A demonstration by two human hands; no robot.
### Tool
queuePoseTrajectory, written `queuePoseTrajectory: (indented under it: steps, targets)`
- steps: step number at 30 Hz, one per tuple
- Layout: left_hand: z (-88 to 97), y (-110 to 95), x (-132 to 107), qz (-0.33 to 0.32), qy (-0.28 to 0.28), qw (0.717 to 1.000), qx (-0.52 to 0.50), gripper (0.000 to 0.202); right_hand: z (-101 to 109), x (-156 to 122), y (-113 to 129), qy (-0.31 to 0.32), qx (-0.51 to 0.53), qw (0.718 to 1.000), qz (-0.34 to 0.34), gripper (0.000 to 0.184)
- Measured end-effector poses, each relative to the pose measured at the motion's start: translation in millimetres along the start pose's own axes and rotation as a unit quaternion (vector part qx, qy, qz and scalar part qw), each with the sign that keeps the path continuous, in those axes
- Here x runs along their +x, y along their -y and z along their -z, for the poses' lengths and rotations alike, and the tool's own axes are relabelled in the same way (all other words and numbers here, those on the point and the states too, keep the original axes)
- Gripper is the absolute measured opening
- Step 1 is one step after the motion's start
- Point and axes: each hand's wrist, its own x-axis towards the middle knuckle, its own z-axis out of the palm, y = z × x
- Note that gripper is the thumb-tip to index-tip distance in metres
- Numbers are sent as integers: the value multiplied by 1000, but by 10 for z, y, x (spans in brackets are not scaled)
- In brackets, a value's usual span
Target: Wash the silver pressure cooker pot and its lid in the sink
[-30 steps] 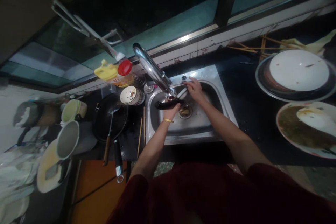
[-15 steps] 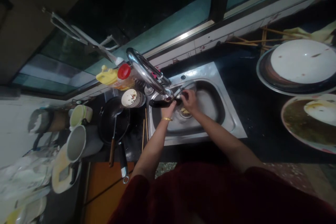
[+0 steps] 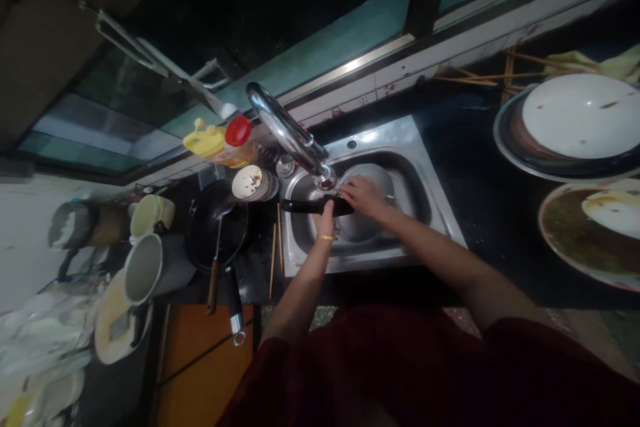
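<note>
Over the sink [image 3: 437, 213], my left hand [image 3: 327, 219] is closed around a long black handle [image 3: 300, 207], thumb on top. A grey round piece [image 3: 373, 230] lies broadside at the handle's right end, looking like a pan or lid; whether the two are joined is hidden by my fingers. My right hand [image 3: 364, 195] rests over that round piece. Its fingers are bent together near the handle's end, and what they grip is hidden. The chrome faucet [image 3: 287, 130] arches above, its spout end just beyond my hands.
Left of the sink are stacked bowls [image 3: 247, 183], chopsticks [image 3: 273, 260], a black pan [image 3: 197, 230] holding a spatula [image 3: 219, 240], and a yellow bottle [image 3: 205, 140]. A grey pot [image 3: 145, 270] stands farther left. Dirty plates [image 3: 580, 117] and a broth-filled dish [image 3: 565, 233] lie right.
The grey round piece now shows broadside, covering the yellowish scraps seen earlier in the basin. My right hand has moved slightly right and down; the black handle is now more exposed.
</note>
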Motion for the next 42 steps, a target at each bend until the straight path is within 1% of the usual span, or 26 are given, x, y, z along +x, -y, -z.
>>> queuePoseTrajectory:
  steps: [2,4,6,8,10,12,14,15,16,19,23,24,26,28,32,34,36,38,40,42]
  targets:
    - [-43,-21,-11,-25,18,999,6,36,79,26,-61,-3,-7,1000,4,22]
    - [-65,-98,5,-56,35,997,27,38,137,47,-82,-14,-2,1000,21,22]
    - [-60,-202,27,-73,44,995,57,39,152,55,-66,-19,19,999,45,22]
    - [-43,-301,36,-83,60,990,97,37,129,66,-57,-10,44,998,54,21]
    - [-31,-368,30,-93,83,983,131,35,98,91,-85,4,65,998,21,17]
    - [-30,-400,15,-102,97,978,152,33,81,122,-134,10,88,995,-54,12]
    - [-36,-408,5,-109,92,976,164,33,82,141,-155,6,116,985,-126,9]
    - [-37,-410,3,-112,88,976,167,33,88,144,-146,5,131,981,-144,9]
    - [-37,-412,5,-114,86,975,168,34,96,144,-125,7,146,978,-147,10]
    - [-24,-424,21,-115,94,977,154,35,120,153,-44,21,177,977,-119,11]
    - [11,-424,51,-107,94,979,143,36,115,198,-9,20,138,980,-138,16]
    - [19,-422,56,-107,93,980,139,36,103,204,-8,28,133,982,-131,17]
    - [27,-419,61,-111,89,981,129,36,74,207,-14,50,145,984,-86,19]
    - [27,-419,61,-106,77,984,123,36,49,204,-31,50,146,986,-61,20]
    - [26,-396,59,-89,51,988,117,37,-6,136,-10,3,97,989,-112,26]
    - [33,-367,64,-93,50,988,110,38,-49,35,52,-3,106,991,-82,29]
    - [44,-341,74,-98,57,988,102,38,-89,-79,93,-1,112,994,-19,34]
    - [50,-329,83,-95,60,989,96,37,-112,-148,64,4,94,995,31,39]
    - [48,-337,84,-83,49,991,93,37,-122,-145,-22,11,62,997,41,39]
    - [37,-356,75,-65,30,993,96,35,-132,-99,-108,3,29,1000,9,39]
